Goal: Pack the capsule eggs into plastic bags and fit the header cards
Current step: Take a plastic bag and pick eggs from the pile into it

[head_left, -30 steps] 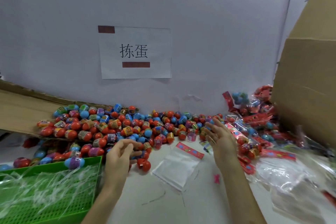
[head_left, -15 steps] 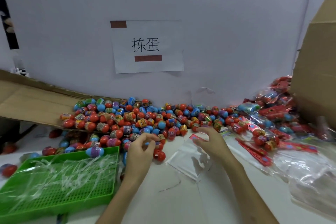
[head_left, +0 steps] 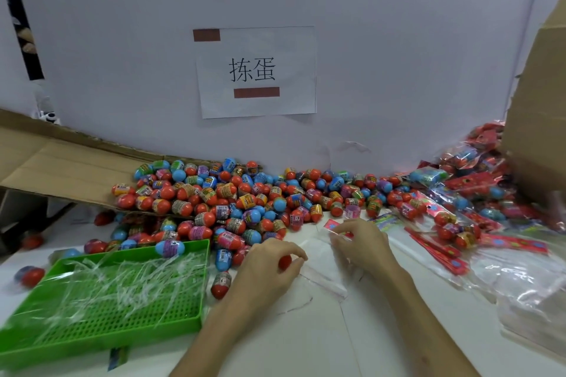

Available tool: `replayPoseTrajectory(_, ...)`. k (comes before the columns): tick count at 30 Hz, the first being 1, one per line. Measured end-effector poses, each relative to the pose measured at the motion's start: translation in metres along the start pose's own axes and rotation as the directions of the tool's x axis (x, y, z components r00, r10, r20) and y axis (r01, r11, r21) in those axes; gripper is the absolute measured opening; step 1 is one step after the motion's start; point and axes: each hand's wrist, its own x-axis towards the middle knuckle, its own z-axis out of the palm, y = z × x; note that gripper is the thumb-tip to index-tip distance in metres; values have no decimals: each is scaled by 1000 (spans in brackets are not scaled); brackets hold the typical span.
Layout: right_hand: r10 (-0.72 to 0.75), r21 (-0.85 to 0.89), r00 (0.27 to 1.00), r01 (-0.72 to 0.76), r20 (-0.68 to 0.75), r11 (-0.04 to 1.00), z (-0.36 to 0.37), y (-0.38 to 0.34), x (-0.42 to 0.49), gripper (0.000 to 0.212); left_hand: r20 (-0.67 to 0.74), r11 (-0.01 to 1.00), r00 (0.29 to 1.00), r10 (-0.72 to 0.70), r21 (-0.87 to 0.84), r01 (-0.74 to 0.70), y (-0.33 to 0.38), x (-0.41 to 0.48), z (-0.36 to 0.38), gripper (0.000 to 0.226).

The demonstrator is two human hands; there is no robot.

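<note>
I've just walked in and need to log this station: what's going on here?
A person is packing at a table. The left hand grips a red capsule egg, while the right hand pinches a clear plastic bag lying on the table. The egg is not yet inside. Loose eggs are heaped behind; filled bags lie on the right.

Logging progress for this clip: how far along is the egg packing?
Done: finished carded bags piled at right. In hand: left hand holds a red egg, right hand grips a flat clear bag. Remaining: a large heap of loose eggs.
</note>
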Motion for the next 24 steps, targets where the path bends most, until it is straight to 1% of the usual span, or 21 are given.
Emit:
replayPoseTrajectory(3, 15, 56, 1000, -15, -8, 998, 3, 1, 2, 26, 37, 994, 998, 53, 96, -56, 0, -2, 2, 15)
replayPoseTrajectory(7, 25, 197, 999, -15, -47, 980, 4, 1, 6, 25, 80, 977, 993, 85, 190, -99, -5, -2, 1, 20)
replayPoseTrajectory(10, 25, 308, 987, 25, -159, 951, 1, 2, 7, 24, 90, 971, 992, 93, 214, -110, -7, -2, 2, 20)
replayPoseTrajectory(13, 25, 410, 952, 107, -304, 906, -2, 0, 6, 27, 103, 972, 992, 75, 215, -96, -8, -2, 2, 19)
replayPoseTrajectory(16, 56, 511, 920, 164, -388, 844, -7, -5, 5, 30, 112, 976, 992, 55, 205, -77, -8, -2, 3, 20)
replayPoseTrajectory(18, 55, 625, 924, 212, -379, 752, -12, -9, 4, 26, 108, 988, 994, 3, 154, -20, -5, -1, 3, 26)
replayPoseTrajectory(20, 18, 742, 958, 211, -288, 636, -17, -17, 0, 23, 108, 993, 991, -75, 94, 65, -2, 1, 1, 46)
replayPoseTrajectory(21, -12, 777, 971, 200, -240, 598, -19, -21, -3, 22, 102, 994, 989, -107, 25, 105, -1, 2, -1, 57)
replayPoseTrajectory(23, -87, 779, 978, 205, -191, 592, -20, -28, -7, 23, 68, 960, 987, -147, -231, 159, 3, 4, -4, 70)
replayPoseTrajectory(24, -126, 771, 975, 220, -181, 598, -20, -30, -9, 23, 45, 915, 985, -168, -365, 172, 5, 5, -7, 72)
